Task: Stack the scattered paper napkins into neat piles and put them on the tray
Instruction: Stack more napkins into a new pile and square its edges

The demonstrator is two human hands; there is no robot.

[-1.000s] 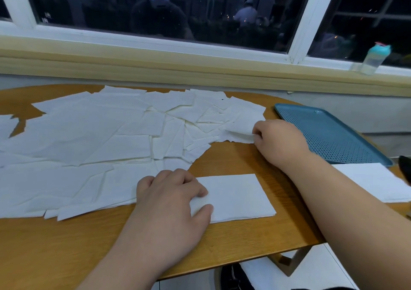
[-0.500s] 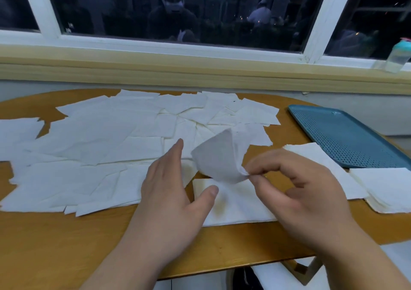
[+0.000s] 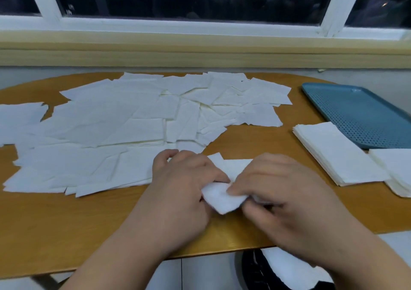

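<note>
Several white paper napkins (image 3: 138,120) lie scattered and overlapping over the left and middle of the wooden table (image 3: 66,223). Near the front edge my left hand (image 3: 180,187) and my right hand (image 3: 280,196) meet over a small napkin pile (image 3: 231,165). Both pinch one loose napkin (image 3: 222,198) between them, just above that pile. A blue perforated tray (image 3: 355,114) sits at the right with nothing on it. Two stacked napkin piles, one (image 3: 338,154) and another (image 3: 398,171), lie on the table in front of the tray.
A window with a white frame and a pale sill (image 3: 200,51) runs behind the table. Below the table's front edge a dark shoe (image 3: 255,272) and a white sheet (image 3: 293,269) show on the floor.
My right hand has brought the lifted napkin down toward the small pile. My left hand, flat on the pile before, now takes hold of that napkin too. The view has tilted downward.
</note>
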